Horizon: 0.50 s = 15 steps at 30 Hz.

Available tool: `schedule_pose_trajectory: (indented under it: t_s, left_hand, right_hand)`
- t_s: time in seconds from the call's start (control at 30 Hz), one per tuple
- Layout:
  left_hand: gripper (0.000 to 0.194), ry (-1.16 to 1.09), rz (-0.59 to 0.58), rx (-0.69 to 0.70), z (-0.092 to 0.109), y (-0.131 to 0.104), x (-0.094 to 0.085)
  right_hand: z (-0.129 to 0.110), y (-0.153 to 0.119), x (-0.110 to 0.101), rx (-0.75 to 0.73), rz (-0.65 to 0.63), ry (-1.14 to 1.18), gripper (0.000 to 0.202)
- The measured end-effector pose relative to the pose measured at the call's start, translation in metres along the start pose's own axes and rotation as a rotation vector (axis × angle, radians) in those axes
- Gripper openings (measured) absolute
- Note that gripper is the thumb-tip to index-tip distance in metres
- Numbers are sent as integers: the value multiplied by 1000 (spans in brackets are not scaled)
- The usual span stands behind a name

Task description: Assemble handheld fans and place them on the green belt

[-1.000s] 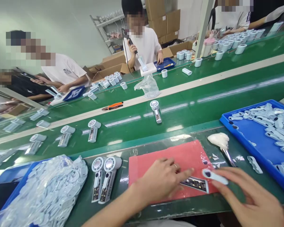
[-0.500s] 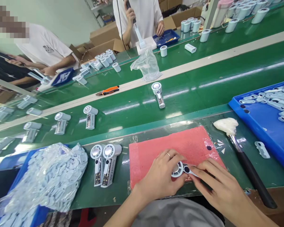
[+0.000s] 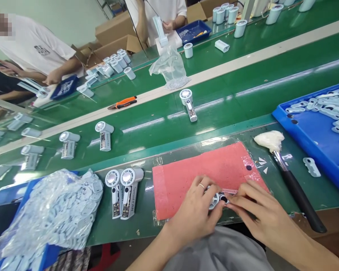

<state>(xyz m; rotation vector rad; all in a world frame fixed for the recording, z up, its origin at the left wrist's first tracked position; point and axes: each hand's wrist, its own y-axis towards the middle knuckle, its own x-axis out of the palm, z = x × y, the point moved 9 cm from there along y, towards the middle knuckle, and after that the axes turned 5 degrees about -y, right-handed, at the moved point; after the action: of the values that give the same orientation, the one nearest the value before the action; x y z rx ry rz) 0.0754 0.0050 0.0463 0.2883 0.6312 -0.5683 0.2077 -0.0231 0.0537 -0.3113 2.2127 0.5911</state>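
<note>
Over the front of a red mat point(image 3: 192, 165), my left hand point(image 3: 197, 207) is closed round the round head of a small handheld fan point(image 3: 214, 201). My right hand point(image 3: 255, 207) pinches a small light-blue cover piece with a black oval at the fan's handle; the fingers hide most of it. Two more fans point(image 3: 129, 192) lie side by side left of the mat, their handle fronts uncovered. A hammer point(image 3: 298, 195) with a wrapped white head lies right of the mat, beside a loose light-blue cover point(image 3: 311, 167).
A blue tray point(image 3: 305, 141) of covers stands at the right, a plastic bag of light-blue parts point(image 3: 59, 207) at the left. Fans, orange pliers point(image 3: 122, 102) and a clear bag point(image 3: 172, 69) lie on the green line. People work across it.
The cover piece in my right hand has turned and sits closer against the fan. My right fingers have shifted slightly left. The camera view has shifted a little.
</note>
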Motion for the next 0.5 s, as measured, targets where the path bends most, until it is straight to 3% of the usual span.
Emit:
schedule_pose_trajectory:
  t_s: [0.1, 0.17, 0.27, 0.33, 0.4, 0.5]
  left_hand:
    - [11, 34, 44, 33, 9, -4, -3]
    - [9, 134, 7, 78, 18, -7, 1]
    - [35, 347, -145, 129, 27, -11, 17]
    - [53, 450, -232, 132, 27, -14, 28]
    - [55, 512, -285, 155, 26, -17, 36]
    - [50, 581, -303, 248, 30, -19, 38]
  right_hand:
    - [11, -5, 1, 140, -49, 97, 7]
    - [16, -12, 6, 138, -143, 33, 15]
    - [14, -19, 10, -48, -208, -178, 46]
    - [9, -23, 13, -209, -195, -311, 51]
    - [4, -27, 17, -334, -186, -394, 50]
    - [0, -30, 19, -402, -155, -473, 50]
